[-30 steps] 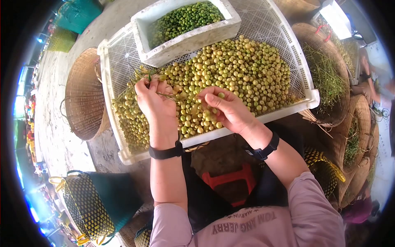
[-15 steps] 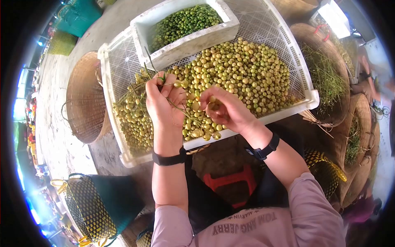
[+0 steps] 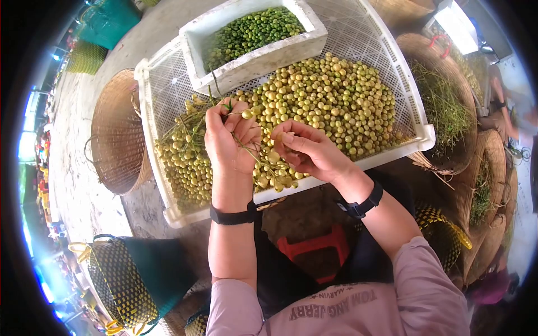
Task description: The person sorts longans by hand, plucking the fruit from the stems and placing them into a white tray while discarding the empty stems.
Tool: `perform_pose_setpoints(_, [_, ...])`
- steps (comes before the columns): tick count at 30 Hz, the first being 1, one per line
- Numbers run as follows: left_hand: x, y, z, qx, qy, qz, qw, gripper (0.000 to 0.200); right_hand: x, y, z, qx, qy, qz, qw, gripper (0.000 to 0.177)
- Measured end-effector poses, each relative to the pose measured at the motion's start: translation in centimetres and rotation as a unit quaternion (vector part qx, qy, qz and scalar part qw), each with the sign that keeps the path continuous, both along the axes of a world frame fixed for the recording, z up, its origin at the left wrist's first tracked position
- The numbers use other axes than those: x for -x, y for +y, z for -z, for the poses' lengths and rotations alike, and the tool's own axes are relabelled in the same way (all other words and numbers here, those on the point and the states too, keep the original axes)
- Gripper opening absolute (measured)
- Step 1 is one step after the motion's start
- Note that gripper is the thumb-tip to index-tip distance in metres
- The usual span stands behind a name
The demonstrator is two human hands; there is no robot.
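Fruiting sprig (image 3: 245, 149): gripped in my closed left hand (image 3: 232, 131); long axis slants rightward and toward me. Its fruit-bearing end lies just on the near side of my right hand (image 3: 308, 148), the nearer one to it. Right fingers curled; cannot tell whether they hold anything. Loose yellow-green round fruits (image 3: 336, 101) spread beyond both hands in the white mesh tray (image 3: 427, 137).

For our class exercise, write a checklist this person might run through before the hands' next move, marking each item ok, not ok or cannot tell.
1. Left hand grips the stalk: ok.
2. Stalk bare of fruit: not ok; pale fruits hang from it.
3. Right hand empty: cannot tell; the curled fingers hide it.
4. Darker green fruits contained in the white box: ok.
5. Pale pile lying in the tray: ok.
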State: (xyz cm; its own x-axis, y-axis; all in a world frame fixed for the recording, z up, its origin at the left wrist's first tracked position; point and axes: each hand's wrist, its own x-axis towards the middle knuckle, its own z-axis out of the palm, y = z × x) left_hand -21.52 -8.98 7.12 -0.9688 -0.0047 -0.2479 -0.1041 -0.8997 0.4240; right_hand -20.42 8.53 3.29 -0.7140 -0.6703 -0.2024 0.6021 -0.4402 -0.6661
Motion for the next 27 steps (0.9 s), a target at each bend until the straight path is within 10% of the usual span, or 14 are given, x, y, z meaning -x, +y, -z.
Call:
perform_pose_setpoints(8, [-0.2,1.8,-1.6,0.103,-0.118,-0.085,0.984,0.013,-0.3,-0.6,0.1,-0.07,0.089,-0.039,0.993,0.015])
perform_pose_setpoints(16, [-0.4,0.5,-0.2,0.14,-0.039,-0.056,0.988,0.012,1.5,1.4,-1.1,0.054,-0.072,0.067,0.994,0.015])
perform_pose_setpoints(27, [-0.9,4.7,-0.3,0.284,-0.1,-0.056,0.952,0.023,0.6,-0.3,-1.4,-0.174,0.204,0.144,0.953,0.026])
